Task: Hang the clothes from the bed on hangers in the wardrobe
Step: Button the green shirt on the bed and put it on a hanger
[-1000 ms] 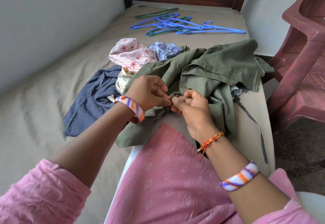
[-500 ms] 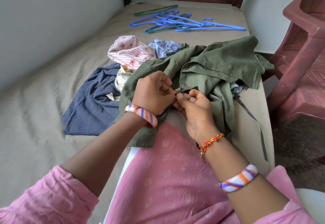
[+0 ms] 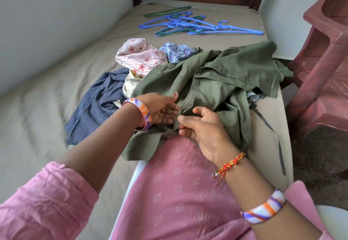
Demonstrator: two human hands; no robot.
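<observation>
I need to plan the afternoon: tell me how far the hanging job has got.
Done: nothing on a hanger; the blue and green plastic hangers lie bare on the bed. In hand: both hands, left and right, work the olive green shirt's placket. Left: that shirt, the navy striped garment, the pink floral one.

We have opened our left grip [image 3: 162, 109]: a second ago its fingers were curled, pinching the green shirt [image 3: 222, 81] against our right grip [image 3: 205, 128]; now they lie straight beside the placket. Our right grip has loosened, pinching the edge alone.
</observation>
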